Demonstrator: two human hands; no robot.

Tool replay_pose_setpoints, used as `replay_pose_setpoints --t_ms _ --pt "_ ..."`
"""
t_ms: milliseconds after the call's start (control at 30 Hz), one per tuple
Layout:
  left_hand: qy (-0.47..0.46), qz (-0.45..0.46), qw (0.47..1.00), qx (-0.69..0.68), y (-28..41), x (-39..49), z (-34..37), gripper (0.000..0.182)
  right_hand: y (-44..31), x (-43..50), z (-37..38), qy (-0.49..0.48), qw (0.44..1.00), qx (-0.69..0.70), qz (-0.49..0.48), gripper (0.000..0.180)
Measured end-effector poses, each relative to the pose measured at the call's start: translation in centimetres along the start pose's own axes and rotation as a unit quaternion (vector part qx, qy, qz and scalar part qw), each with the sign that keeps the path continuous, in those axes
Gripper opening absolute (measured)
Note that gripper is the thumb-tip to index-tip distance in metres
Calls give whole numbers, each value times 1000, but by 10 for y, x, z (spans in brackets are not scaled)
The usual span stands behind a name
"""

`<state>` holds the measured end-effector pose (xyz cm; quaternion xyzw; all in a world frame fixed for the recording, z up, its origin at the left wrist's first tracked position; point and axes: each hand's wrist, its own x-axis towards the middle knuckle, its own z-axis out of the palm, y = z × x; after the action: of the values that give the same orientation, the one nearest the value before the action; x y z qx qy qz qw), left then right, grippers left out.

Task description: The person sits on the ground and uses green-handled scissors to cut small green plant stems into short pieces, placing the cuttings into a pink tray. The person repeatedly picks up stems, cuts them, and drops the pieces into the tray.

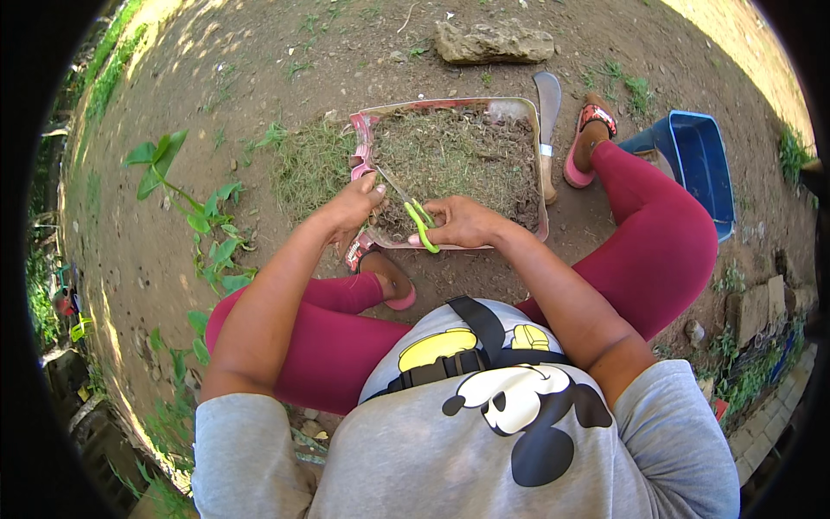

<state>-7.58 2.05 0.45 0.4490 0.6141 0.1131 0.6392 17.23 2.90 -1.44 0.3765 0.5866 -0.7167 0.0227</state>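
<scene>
My right hand (465,220) grips the bright green handles of a pair of scissors (423,227). Their metal blades point up and left, towards my left hand (355,206). That hand is at the near left corner of a shallow pinkish plastic tub (543,224), fingers curled and thumb towards the blades. Dry strands show by its fingertips, but whether it grips them is hard to tell. Dry cut grass (434,152) and dark, crumbly matter (519,162) fill the tub. Its left wall looks uneven and torn.
A machete (548,110) with a wooden handle lies along the tub's right side. Beyond the tub is a large rock (493,43). A blue plastic bin (703,168) lies beyond my right knee. Loose grass (308,165) and a leafy plant (211,207) are at left.
</scene>
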Motion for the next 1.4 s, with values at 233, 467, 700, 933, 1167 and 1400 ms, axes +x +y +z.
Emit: replay_pose_setpoints --t_ms 233,467,700,933,1167,1400 --pt "-27 -38 993 -111 1 -1 -2 29 27 10 -5 -14 998 44 -49 56" --pt "-20 16 991 131 29 -8 12 38 -19 -19 -12 12 1000 6 -8 93" --pt "-12 34 994 104 -21 14 -1 32 12 -4 -11 -5 999 -16 -33 54" --pt "-29 5 990 138 0 2 2 35 14 -6 -14 -21 999 -33 -33 56" --pt "-55 85 949 298 -6 9 7 37 -1 -17 -8 9 997 -72 -39 81" --pt "-67 103 966 227 -7 10 0 40 21 -9 -13 -17 999 -47 -15 61"
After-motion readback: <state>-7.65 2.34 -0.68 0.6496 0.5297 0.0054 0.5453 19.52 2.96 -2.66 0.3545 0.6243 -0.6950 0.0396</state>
